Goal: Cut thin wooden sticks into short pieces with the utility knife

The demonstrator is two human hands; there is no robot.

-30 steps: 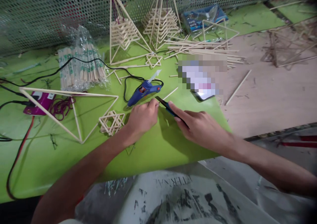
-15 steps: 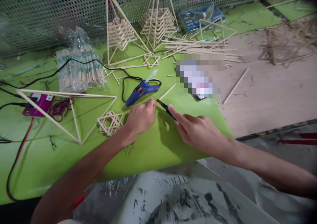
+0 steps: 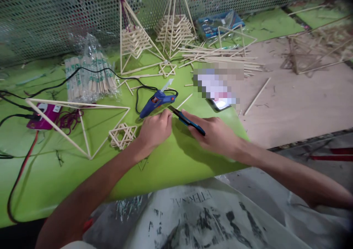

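Observation:
My left hand (image 3: 156, 129) is closed just above the green tabletop, its fingertips pinching a thin wooden stick (image 3: 185, 100) that points away to the upper right. In my right hand (image 3: 216, 135) is a blue and black utility knife (image 3: 189, 122). Its blade is out and lies close to the left fingertips, by the stick; whether it touches the wood I cannot tell. Just beyond the left hand lies a blue glue gun (image 3: 156, 103) with a clear glue stick in its back. A small star-shaped stick frame (image 3: 123, 136) sits beside my left wrist.
A large triangular stick frame (image 3: 59, 127) and a purple power strip (image 3: 45, 116) lie at left, with cords trailing. Bagged chopsticks (image 3: 92, 76), two stick pyramids (image 3: 135, 41) (image 3: 176, 30) and loose sticks (image 3: 220, 54) stand behind. A phone (image 3: 217, 91) lies right of centre.
The knife has swung lower in my right hand, showing more of its handle, and its blade has shifted slightly left. My left hand stays nearly in place. The view has shifted slightly.

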